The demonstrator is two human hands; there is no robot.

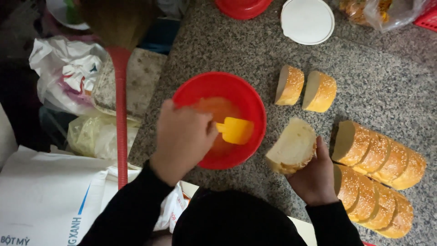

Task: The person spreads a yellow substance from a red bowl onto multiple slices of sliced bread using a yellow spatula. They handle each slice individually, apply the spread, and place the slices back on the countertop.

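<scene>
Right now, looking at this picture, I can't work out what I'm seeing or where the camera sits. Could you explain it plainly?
There is no machine here: a person works with two bare hands, and one camera worn on the head looks straight down at them. The dark shape at the bottom edge is the person's own clothing.

The surface is a speckled granite counter. The left hand holds a yellow silicone brush inside a red bowl that contains an orange liquid. The right hand holds a cut piece of sesame bread, white crumb facing up.

Two more cut bread pieces lie above it, and two sliced sesame loaves lie at the right. A white lid sits at the top, next to a clear bag whose contents are hard to make out. Off the counter at the left are plastic bags and a red broom handle.
</scene>
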